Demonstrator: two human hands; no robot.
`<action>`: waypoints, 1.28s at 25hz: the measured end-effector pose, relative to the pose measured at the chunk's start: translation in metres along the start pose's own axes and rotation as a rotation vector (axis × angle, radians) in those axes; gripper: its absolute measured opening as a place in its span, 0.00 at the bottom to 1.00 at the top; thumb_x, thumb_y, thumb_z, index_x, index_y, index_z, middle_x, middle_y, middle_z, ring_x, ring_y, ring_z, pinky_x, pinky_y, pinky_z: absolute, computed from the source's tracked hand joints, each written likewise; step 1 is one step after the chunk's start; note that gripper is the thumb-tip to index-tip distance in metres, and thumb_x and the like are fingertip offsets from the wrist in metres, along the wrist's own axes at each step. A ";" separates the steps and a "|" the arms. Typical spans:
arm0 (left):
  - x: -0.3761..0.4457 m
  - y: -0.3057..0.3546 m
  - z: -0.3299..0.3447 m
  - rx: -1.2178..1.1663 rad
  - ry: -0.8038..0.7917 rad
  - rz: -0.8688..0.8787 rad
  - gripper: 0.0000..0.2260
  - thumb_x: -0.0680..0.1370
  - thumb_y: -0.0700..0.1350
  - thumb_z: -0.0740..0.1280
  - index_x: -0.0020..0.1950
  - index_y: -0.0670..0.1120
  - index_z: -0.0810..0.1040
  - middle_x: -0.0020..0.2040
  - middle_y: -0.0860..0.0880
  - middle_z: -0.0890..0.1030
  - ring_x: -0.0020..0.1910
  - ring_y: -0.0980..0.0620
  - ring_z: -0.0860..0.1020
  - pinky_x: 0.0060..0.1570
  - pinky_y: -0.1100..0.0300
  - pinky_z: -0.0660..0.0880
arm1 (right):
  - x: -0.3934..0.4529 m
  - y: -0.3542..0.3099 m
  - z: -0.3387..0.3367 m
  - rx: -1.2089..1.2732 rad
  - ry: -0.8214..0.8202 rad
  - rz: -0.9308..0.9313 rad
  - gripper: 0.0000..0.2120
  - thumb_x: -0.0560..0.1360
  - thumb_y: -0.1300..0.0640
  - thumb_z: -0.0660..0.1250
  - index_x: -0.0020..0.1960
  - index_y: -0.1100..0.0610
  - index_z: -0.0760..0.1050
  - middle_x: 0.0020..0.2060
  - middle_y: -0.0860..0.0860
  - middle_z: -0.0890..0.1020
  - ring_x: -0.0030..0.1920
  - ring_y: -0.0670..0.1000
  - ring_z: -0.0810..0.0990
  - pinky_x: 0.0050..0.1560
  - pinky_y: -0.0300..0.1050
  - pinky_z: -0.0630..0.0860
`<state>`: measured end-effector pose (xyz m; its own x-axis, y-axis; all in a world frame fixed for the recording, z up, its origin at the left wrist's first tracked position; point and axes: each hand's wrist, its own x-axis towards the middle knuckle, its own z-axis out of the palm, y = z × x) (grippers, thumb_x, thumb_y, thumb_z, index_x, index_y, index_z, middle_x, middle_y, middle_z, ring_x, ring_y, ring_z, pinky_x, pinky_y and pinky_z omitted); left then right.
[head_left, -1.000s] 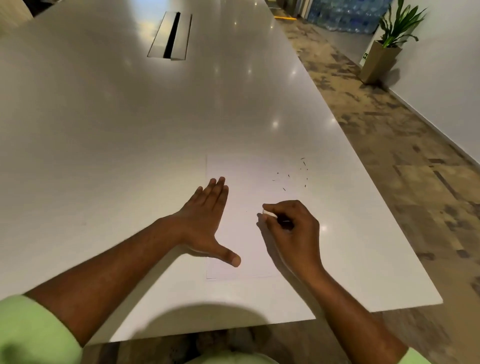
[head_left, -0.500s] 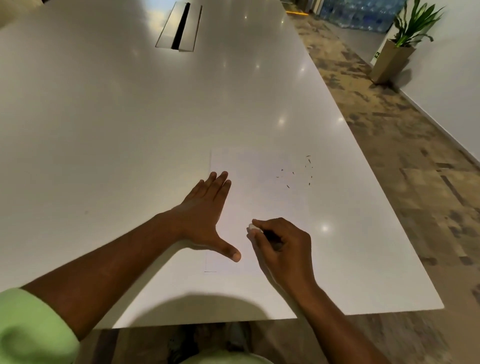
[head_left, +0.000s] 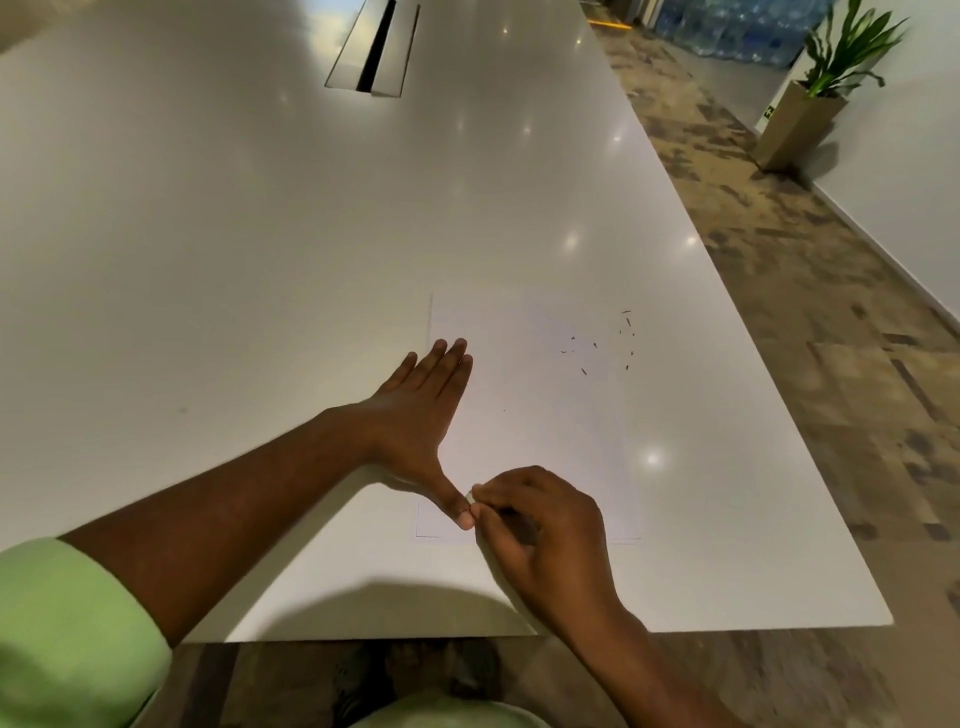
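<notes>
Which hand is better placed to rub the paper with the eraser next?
Right. The right hand pinches the white eraser over the paper, while the left hand lies flat across its left edge, likely steadying it.

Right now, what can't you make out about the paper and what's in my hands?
White thing, head view: the right hand pinches it, and curled fingers hide all but a tip, so its kind is unsure.
Sheet, head view: any marks on it are too faint to see. The left hand, flat on it, covers part of its left edge.
Dark specks, head view: too small to identify.
</notes>
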<state>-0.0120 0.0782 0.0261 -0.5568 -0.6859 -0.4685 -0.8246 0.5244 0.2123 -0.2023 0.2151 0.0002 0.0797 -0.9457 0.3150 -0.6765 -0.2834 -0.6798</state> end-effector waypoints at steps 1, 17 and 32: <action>0.001 0.000 0.000 0.002 -0.002 -0.002 0.79 0.52 0.87 0.64 0.78 0.44 0.22 0.77 0.47 0.19 0.75 0.48 0.19 0.79 0.44 0.30 | 0.001 -0.003 0.001 -0.007 -0.002 0.004 0.05 0.74 0.56 0.77 0.49 0.49 0.88 0.43 0.41 0.86 0.43 0.42 0.83 0.42 0.43 0.81; -0.004 0.005 -0.009 0.002 -0.056 -0.020 0.78 0.54 0.85 0.68 0.78 0.43 0.22 0.76 0.47 0.18 0.75 0.48 0.20 0.79 0.46 0.30 | 0.082 0.018 -0.036 -0.156 0.153 0.188 0.09 0.69 0.60 0.75 0.31 0.54 0.80 0.32 0.47 0.82 0.36 0.48 0.82 0.38 0.46 0.78; -0.003 0.006 -0.012 0.000 -0.092 -0.026 0.79 0.54 0.85 0.68 0.77 0.44 0.20 0.75 0.47 0.17 0.74 0.47 0.18 0.78 0.46 0.29 | 0.094 0.015 -0.020 -0.093 0.138 0.142 0.10 0.70 0.62 0.75 0.31 0.55 0.79 0.31 0.46 0.79 0.35 0.48 0.80 0.37 0.48 0.76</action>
<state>-0.0167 0.0772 0.0387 -0.5237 -0.6499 -0.5509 -0.8386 0.5070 0.1991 -0.2195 0.1252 0.0330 -0.1178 -0.9425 0.3127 -0.7387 -0.1273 -0.6619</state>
